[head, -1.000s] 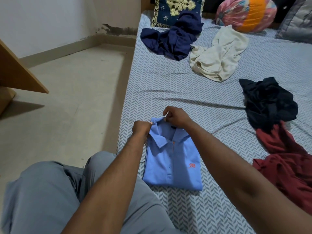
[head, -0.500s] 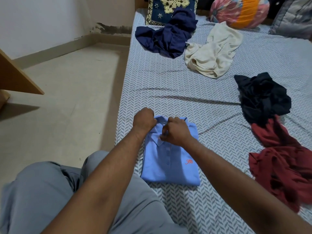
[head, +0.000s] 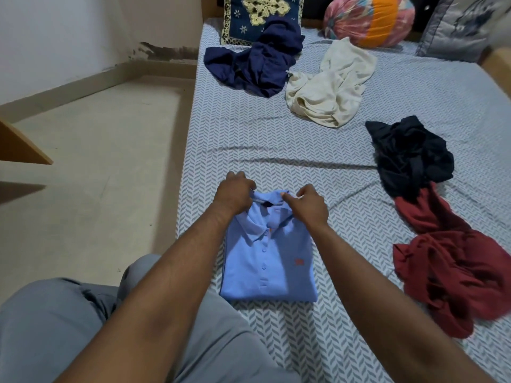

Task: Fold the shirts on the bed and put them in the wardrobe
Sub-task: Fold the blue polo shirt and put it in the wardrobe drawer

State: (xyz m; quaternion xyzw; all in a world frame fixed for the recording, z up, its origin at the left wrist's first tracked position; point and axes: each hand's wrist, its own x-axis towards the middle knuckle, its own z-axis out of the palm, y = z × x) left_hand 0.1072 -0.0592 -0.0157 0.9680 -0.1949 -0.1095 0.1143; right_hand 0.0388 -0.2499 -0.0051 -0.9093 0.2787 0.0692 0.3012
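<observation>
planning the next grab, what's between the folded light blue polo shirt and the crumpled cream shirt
In the head view, only bare grey-patterned bedsheet with one long crease separates the folded light blue polo shirt from the crumpled cream shirt.

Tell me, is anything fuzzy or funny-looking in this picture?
Head view: the blue shirt, left hand and right hand look sharp; the top right corner past the grey pillow is smeared; the wide lens makes the arms look huge near the bottom; the light is soft and dim, with a dark shadow on the floor beneath the wooden board.
</observation>
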